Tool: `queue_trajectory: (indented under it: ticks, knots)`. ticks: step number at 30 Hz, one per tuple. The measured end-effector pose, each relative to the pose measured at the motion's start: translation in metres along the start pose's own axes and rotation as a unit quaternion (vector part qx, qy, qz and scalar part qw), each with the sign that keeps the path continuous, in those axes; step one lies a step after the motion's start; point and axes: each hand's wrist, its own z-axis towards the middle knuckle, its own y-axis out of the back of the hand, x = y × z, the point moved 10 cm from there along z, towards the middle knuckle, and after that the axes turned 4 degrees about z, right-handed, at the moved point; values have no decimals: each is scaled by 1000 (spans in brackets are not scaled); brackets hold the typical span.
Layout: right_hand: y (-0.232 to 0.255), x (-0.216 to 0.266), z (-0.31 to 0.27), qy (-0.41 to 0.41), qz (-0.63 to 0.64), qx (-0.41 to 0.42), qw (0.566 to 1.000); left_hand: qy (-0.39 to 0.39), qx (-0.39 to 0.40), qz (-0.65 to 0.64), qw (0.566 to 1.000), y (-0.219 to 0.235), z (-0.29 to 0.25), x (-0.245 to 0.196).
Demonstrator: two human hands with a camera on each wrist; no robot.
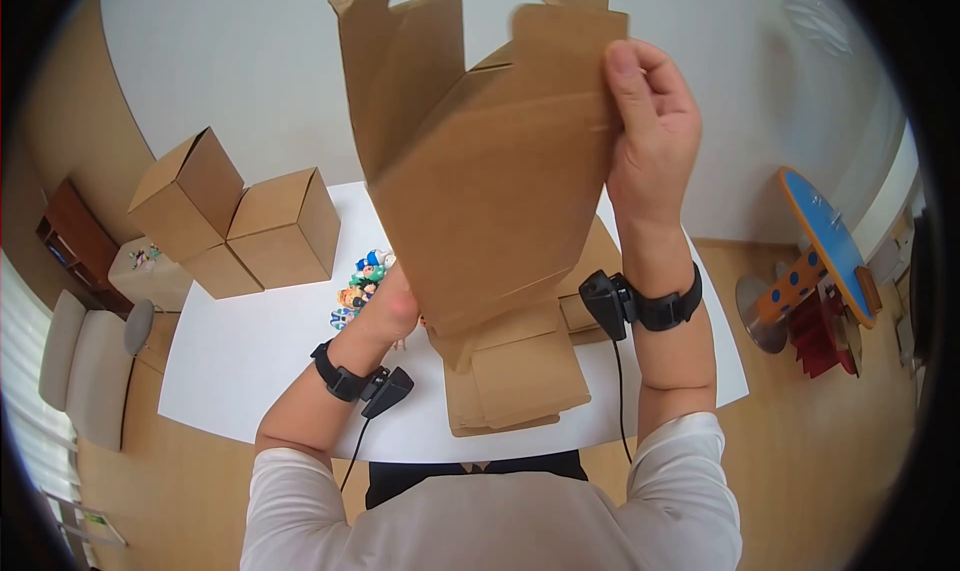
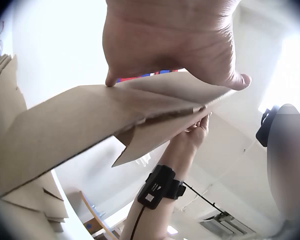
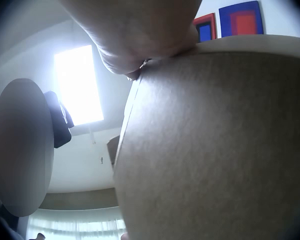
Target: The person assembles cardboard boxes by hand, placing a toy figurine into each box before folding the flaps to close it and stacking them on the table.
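I hold a folded brown cardboard box (image 1: 490, 171) raised in front of me, above the white table (image 1: 250, 351). My right hand (image 1: 632, 96) grips its upper right edge, thumb on the near face and fingers behind. My left hand (image 1: 388, 311) holds the lower left edge, with its fingers hidden behind the board. In the left wrist view the left hand (image 2: 172, 45) lies on the board's edge (image 2: 90, 120), with the right forearm beyond. The right wrist view is mostly filled by the cardboard box (image 3: 215, 150), with the right hand (image 3: 135, 35) at its top.
Under the raised box lies a stack of flat cardboard blanks (image 1: 515, 381). Two assembled boxes (image 1: 190, 206) (image 1: 285, 226) stand at the table's back left, with small colourful figurines (image 1: 365, 276) beside them. A chair (image 1: 85, 361) is at the left and a blue round table (image 1: 825, 241) at the right.
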Motion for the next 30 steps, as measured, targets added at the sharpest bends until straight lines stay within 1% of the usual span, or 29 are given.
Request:
queue_trajectory:
  ticks: [2, 4, 5, 6, 7, 8, 11, 12, 14, 17, 18, 19, 21, 22, 25, 26, 29, 30]
  knots:
    - [2, 18, -1, 51, -12, -2, 999, -18, -51, 11, 998, 0, 23, -29]
    - [0, 18, -2, 35, -1, 10, 999, -38, -90, 19, 995, 3, 48, -64]
    - [0, 16, -4, 24, 5, 15, 1000, -48, -101, 23, 994, 9, 59, -73]
    - [-2, 8, -7, 6, 8, 39, 999, -54, -114, 33, 991, 18, 65, -74]
    - [-6, 3, -9, 9, 9, 68, 998, -60, -128, 43, 989, 27, 71, -75]
    - [-9, -3, -11, 12, 10, 96, 995, -74, -123, 36, 989, 28, 79, -87]
    - [-21, -6, -17, 30, 6, 139, 990, -133, -106, 24, 985, 33, 86, -106]
    - [-21, -6, -16, 41, 0, 140, 989, -140, -94, 40, 985, 34, 85, -114]
    - [-12, -7, -10, 38, -12, 120, 992, -162, -88, -51, 982, 34, 81, -119]
    - [10, -9, 3, 10, -28, 73, 997, -194, -132, -9, 972, 50, 64, -126]
    - [18, -10, 9, 4, -33, 59, 998, -224, -136, 5, 965, 53, 57, -133]
    - [27, -12, 14, -3, -38, 44, 998, -227, -163, 9, 960, 55, 53, -136]
    - [42, -14, 24, 33, -21, 47, 998, -233, -217, 16, 948, 56, 39, -143]
    - [52, -19, 25, 12, 21, 15, 1000, -241, -224, 23, 944, 54, 32, -143]
    - [67, -33, 24, -22, 20, -36, 999, -254, -262, 58, 929, 41, 12, -141]
    - [69, -41, 21, -41, 27, -24, 998, -245, -284, 67, 924, 32, 8, -144]
    - [70, -55, 2, -97, 39, 4, 995, -294, -245, 227, 896, 5, -7, -148]
    - [69, -56, -7, -107, 43, 11, 993, -277, -257, 209, 902, 3, -9, -142]
